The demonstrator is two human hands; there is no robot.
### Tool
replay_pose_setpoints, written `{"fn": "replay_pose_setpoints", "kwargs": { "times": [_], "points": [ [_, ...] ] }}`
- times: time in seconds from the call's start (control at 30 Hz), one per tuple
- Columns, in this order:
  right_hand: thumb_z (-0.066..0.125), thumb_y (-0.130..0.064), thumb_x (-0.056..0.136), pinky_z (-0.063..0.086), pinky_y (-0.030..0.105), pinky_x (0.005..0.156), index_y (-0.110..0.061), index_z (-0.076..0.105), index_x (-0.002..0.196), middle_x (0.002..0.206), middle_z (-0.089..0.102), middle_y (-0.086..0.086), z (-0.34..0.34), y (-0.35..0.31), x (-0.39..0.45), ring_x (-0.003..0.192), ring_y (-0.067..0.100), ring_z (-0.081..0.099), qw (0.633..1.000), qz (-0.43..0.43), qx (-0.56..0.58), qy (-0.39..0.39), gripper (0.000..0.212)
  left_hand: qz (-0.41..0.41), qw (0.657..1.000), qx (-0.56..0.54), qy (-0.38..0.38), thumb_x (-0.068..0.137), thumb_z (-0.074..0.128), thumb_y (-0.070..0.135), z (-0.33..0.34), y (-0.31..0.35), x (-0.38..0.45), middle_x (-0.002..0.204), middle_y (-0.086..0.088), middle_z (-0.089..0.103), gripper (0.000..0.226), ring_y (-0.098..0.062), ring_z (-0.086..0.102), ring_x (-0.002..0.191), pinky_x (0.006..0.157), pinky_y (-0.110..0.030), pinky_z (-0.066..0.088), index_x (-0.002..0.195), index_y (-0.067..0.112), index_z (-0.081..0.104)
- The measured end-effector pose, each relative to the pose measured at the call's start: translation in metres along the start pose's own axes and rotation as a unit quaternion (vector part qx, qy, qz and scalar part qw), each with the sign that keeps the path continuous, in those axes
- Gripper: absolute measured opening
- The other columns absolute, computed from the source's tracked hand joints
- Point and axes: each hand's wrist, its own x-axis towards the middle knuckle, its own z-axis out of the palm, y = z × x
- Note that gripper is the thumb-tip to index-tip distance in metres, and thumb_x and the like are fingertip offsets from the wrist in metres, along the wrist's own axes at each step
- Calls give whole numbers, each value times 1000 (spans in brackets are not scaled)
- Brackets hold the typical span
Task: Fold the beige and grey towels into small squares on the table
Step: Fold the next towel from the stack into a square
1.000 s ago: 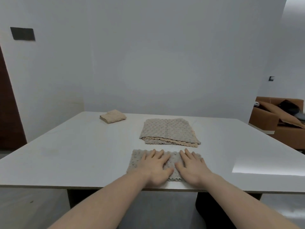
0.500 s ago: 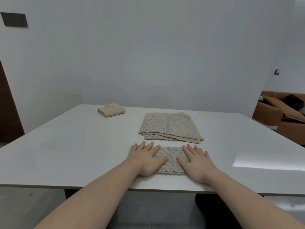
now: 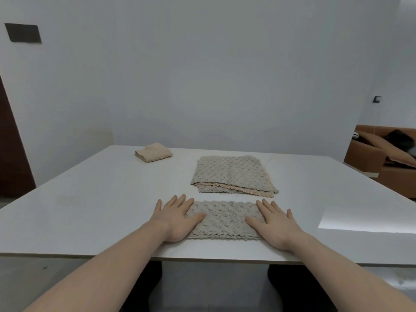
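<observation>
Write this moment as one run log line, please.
left hand: flat on grey towel strip | right hand: flat on strip | stack: waiting

A grey towel (image 3: pixel 225 220) with a bumpy knit texture lies folded into a long narrow strip near the front edge of the counter (image 3: pixel 90 206), flat, its long side running left to right. Just beyond it rests a larger, loosely squared stack of grey and beige towels (image 3: pixel 231 174), scalloped edges showing at its near side. A small folded beige towel (image 3: pixel 153 152) sits far left.
</observation>
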Motion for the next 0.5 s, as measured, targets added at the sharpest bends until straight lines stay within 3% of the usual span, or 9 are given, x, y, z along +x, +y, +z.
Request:
{"fn": "replay_pose_setpoints", "kwargs": {
  "times": [0.37,0.5],
  "points": [
    [26,-85,86,-6,50,125,-23,-2,162,170,-6,-5,-5,9,-8,156,19,-8,999,45,25,-5,103,-6,999,-15,38,92,14,83,8,-17,-7,171,15,-3,87,-12,-6,158,127,-49,-7,164,35,3],
    [25,-88,81,1,51,125,-20,13,161,169,11,-5,-13,14,6,156,18,5,993,69,89,-30,105,-4,997,-37,61,94,18,79,10,-20,-7,171,15,4,85,-11,-1,158,128,-47,-4,165,33,9]
  ]
}}
